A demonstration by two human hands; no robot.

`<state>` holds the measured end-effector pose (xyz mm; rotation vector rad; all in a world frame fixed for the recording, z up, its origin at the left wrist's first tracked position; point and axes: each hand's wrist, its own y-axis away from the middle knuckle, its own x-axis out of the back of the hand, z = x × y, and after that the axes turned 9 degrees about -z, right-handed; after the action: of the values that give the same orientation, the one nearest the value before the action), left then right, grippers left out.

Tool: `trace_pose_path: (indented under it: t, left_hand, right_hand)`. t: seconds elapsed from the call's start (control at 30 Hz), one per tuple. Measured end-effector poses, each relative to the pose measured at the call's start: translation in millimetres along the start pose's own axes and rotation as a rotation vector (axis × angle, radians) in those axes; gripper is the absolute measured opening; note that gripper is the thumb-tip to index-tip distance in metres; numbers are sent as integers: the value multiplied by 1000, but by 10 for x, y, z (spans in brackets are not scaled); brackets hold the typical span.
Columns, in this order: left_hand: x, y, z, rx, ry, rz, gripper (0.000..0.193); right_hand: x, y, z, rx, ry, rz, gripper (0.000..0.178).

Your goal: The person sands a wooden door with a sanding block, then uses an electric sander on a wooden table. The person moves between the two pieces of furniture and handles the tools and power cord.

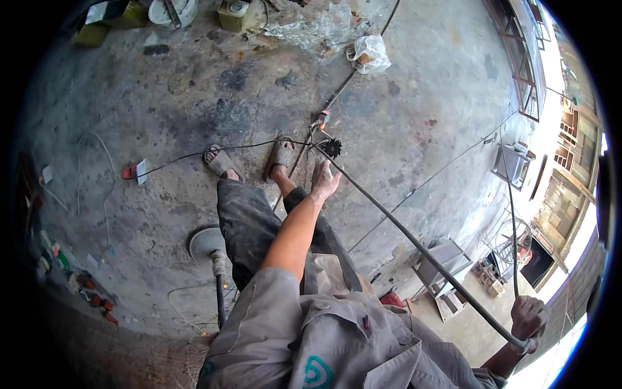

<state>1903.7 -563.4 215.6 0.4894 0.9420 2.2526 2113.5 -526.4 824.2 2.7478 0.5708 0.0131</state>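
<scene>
My right hand (530, 318) is raised at the lower right, closed in a fist round a dark cable. One thick length of this cable (414, 240) runs down from the floor near my feet to the right wrist. A thinner-looking dark length rises from the top of the fist toward the grey stand. My left hand (324, 180), dusty with pale powder, reaches forward with fingers apart, just beside the thick cable's far end. Near its fingertips lies a black toothed wheel-like piece (332, 148). Just beyond is a red and grey tool-like object (322, 118), its kind unclear.
My sandalled feet (282, 155) stand on the stained concrete floor. A thin black cord crosses them to a red plug-like piece (129, 172). Farther off lie a white plastic bag (369, 54), a bucket (173, 11) and a yellowish can (234, 14). Grey metal stands (444, 266) are right.
</scene>
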Motion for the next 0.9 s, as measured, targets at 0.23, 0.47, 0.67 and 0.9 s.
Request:
trace_pose_path:
  t: [0.23, 0.47, 0.67, 0.9]
  left_hand:
    - [418, -252, 300, 221, 2254, -104, 37]
    - [538, 222, 496, 51, 1846, -301, 20]
    - [400, 1491, 1148, -42, 1304, -490, 22]
    - [519, 2096, 1153, -218, 1192, -627, 24]
  right_hand:
    - [289, 487, 39, -97, -149, 70, 35]
    - [888, 872, 663, -1124, 168, 201, 47]
    - [-95, -280, 2110, -1134, -354, -246, 61]
    - [-977, -950, 2677, -799, 353, -261, 33]
